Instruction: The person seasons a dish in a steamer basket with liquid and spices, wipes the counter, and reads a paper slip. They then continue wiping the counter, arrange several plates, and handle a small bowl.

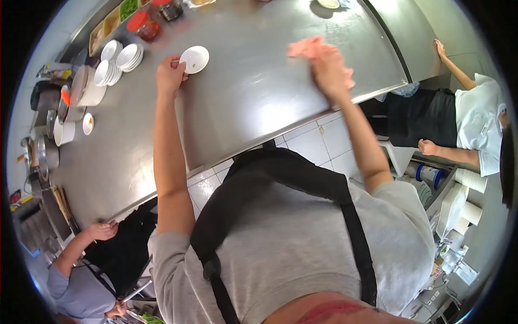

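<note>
My left hand (171, 74) grips the rim of a small white dish (195, 59) over the steel table, fingers closed on its left edge. A little dark speck lies inside the dish. To the right, my right hand (328, 70) presses on a pink cloth (308, 48) on the tabletop, the cloth bunched under and around the fingers. Left of my left hand stand stacks of small white dishes (129, 57).
The steel table (243, 108) spans the front. Red-lidded jars (143, 26) and a tray of greens (128, 8) line its far left, with white tubs (89, 89) nearer. One person (431, 116) stands at right, another (102, 259) at lower left.
</note>
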A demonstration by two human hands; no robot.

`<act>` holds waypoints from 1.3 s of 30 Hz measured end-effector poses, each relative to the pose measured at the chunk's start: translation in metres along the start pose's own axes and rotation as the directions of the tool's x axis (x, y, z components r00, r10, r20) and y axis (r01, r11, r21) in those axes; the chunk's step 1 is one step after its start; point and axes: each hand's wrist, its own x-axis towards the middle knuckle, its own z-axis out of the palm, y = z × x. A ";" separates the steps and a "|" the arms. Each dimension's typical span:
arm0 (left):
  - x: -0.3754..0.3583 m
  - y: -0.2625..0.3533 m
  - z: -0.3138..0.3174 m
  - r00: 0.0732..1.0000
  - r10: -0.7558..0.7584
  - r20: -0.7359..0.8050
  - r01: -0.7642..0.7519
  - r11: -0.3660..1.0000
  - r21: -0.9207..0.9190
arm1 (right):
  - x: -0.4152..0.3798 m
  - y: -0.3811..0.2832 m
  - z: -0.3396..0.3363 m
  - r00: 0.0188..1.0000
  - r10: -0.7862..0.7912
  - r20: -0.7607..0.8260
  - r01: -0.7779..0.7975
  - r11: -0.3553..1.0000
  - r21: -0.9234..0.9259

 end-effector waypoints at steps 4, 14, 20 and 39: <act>0.016 0.014 0.021 1.000 0.028 -0.012 -0.029 0.996 -0.084 | -0.045 -0.144 -0.004 0.915 -0.388 0.110 0.346 0.895 0.281; 0.051 0.004 0.029 0.990 0.131 0.058 -0.124 0.986 -0.111 | -0.012 0.012 -0.112 0.915 -0.021 0.402 -0.286 0.668 0.687; 0.033 0.009 -0.023 0.990 0.080 -0.116 -0.101 0.978 -0.185 | -0.043 0.084 -0.064 0.991 0.050 0.126 -0.055 0.998 0.041; -0.007 -0.085 -0.236 0.875 -0.034 -0.483 0.389 0.643 0.660 | -0.057 -0.056 -0.055 1.000 -0.006 0.013 0.005 1.000 0.023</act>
